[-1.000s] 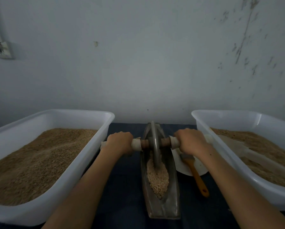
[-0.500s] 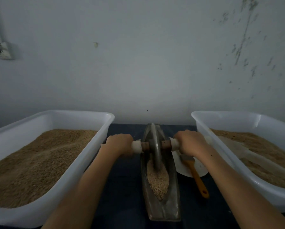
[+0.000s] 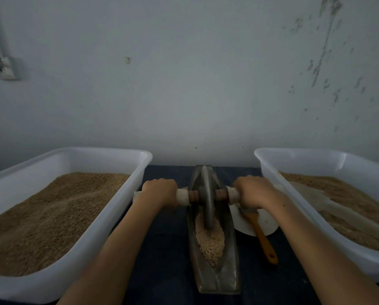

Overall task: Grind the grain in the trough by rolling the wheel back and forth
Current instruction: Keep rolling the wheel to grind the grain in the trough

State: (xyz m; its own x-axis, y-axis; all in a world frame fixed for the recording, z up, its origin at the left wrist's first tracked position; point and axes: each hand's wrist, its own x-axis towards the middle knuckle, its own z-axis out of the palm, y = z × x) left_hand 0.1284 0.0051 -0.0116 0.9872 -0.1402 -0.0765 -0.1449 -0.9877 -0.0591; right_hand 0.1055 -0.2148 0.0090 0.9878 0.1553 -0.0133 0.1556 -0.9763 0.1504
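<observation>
Inside the metal trough [image 3: 215, 276], both hands [image 3: 160, 191] [image 3: 253, 190] clasp the disc wheel's [image 3: 207, 201] wooden axle over coarse grain [image 3: 210, 241].

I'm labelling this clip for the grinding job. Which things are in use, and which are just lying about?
In use: left hand, right hand, wheel, its axle handle, trough, grain.

Lying about: left tub, right tub, orange-handled brush, white plate.
</observation>
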